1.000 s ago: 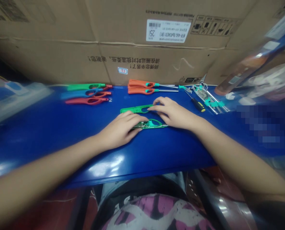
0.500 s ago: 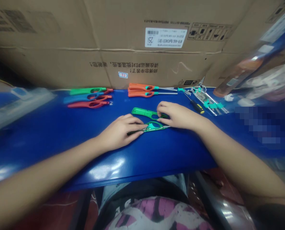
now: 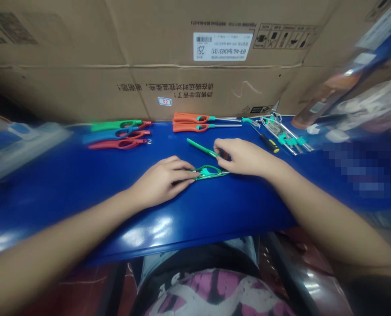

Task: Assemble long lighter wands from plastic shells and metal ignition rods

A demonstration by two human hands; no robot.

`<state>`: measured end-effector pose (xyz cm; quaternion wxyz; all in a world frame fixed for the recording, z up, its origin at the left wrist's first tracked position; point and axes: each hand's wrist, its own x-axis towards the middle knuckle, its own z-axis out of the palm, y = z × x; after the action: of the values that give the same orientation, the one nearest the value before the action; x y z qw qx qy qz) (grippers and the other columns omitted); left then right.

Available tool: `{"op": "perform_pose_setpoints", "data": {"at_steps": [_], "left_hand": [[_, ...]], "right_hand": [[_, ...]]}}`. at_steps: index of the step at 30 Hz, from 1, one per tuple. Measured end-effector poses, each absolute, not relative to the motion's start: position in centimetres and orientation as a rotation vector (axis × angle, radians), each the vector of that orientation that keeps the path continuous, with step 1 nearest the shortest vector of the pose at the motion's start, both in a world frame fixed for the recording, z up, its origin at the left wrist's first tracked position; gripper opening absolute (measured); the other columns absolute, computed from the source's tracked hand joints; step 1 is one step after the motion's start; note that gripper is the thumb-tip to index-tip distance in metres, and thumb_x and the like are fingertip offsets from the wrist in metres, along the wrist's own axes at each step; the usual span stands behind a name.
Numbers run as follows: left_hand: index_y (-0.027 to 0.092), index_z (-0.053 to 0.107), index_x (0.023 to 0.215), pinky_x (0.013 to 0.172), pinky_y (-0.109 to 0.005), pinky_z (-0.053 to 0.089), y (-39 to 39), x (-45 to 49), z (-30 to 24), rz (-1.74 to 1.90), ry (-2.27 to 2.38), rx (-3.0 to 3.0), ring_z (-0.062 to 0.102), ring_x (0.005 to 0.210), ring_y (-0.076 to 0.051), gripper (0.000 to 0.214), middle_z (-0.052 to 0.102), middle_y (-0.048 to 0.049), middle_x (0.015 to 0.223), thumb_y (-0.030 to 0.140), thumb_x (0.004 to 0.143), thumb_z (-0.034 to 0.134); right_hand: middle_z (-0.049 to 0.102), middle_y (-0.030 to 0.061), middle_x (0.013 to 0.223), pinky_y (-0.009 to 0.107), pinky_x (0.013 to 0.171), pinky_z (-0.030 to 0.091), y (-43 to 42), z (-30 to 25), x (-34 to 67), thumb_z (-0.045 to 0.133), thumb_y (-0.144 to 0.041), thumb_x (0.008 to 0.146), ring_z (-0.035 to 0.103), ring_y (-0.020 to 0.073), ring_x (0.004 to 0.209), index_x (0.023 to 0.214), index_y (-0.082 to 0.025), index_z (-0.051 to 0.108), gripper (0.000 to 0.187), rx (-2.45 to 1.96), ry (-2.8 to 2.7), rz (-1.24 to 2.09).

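My left hand (image 3: 167,181) is closed on the handle end of a green lighter half-shell (image 3: 215,175), which lies on the table with its inside up. A teal trigger (image 3: 204,171) and a thin metal part sit in that half. My right hand (image 3: 236,154) pinches a second green half-shell, the cover (image 3: 199,147), by its right end. The cover is turned on edge, just behind the first half and apart from it along most of its length. My palm and fingers hide the left end of the lower half.
Several coloured lighter bodies (image 3: 118,144) lie at the back left. Two orange lighters (image 3: 190,127) with metal tubes rest by the cardboard box (image 3: 93,87). Further right are a screwdriver (image 3: 269,143), a bag of metal tubes (image 3: 289,138) and a bottle (image 3: 325,103).
My right hand has tipped the green cover from lying flat up onto its edge. My left hand has stayed on the lower half. The view has shifted slightly.
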<state>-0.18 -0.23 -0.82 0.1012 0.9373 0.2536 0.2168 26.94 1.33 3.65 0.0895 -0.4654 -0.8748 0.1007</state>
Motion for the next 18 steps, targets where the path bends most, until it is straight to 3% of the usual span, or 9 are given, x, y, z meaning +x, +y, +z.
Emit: {"op": "perform_pose_setpoints", "data": {"at_steps": [8, 12, 18], "left_hand": [[0.026, 0.074, 0.122, 0.093, -0.039, 0.053, -0.1, -0.1, -1.2, 0.674, 0.757, 2.789, 0.066, 0.106, -0.022, 0.026, 0.074, -0.0064, 0.121, 0.029, 0.103, 0.057], [0.025, 0.07, 0.128, 0.098, -0.041, 0.051, -0.2, -0.2, -1.0, 0.818, 0.772, 2.814, 0.064, 0.111, -0.023, 0.03, 0.072, -0.0081, 0.126, 0.031, 0.1, 0.061], [0.026, 0.064, 0.136, 0.103, -0.05, 0.046, -0.1, -0.6, -0.2, 0.948, 0.937, 2.87, 0.059, 0.121, -0.03, 0.039, 0.066, -0.0109, 0.135, 0.034, 0.098, 0.064]], "right_hand": [[0.069, 0.0044, 0.084, 0.027, 0.063, 0.038, 1.9, 2.5, 26.9, 0.056, -0.011, 0.082, 0.058, 0.0166, 0.067, 0.112, -0.017, 0.061, 0.031, -1.371, -2.33, 0.298], [0.067, 0.0044, 0.08, 0.029, 0.065, 0.043, 2.3, 2.3, 27.1, 0.056, -0.012, 0.083, 0.059, 0.017, 0.066, 0.106, -0.016, 0.066, 0.025, -1.319, -2.223, 0.295], [0.06, -0.0008, 0.08, 0.026, 0.051, 0.049, 1.6, 2.8, 26.1, 0.055, -0.018, 0.088, 0.057, 0.0112, 0.052, 0.104, -0.02, 0.06, 0.016, -1.202, -1.921, 1.097]]}}
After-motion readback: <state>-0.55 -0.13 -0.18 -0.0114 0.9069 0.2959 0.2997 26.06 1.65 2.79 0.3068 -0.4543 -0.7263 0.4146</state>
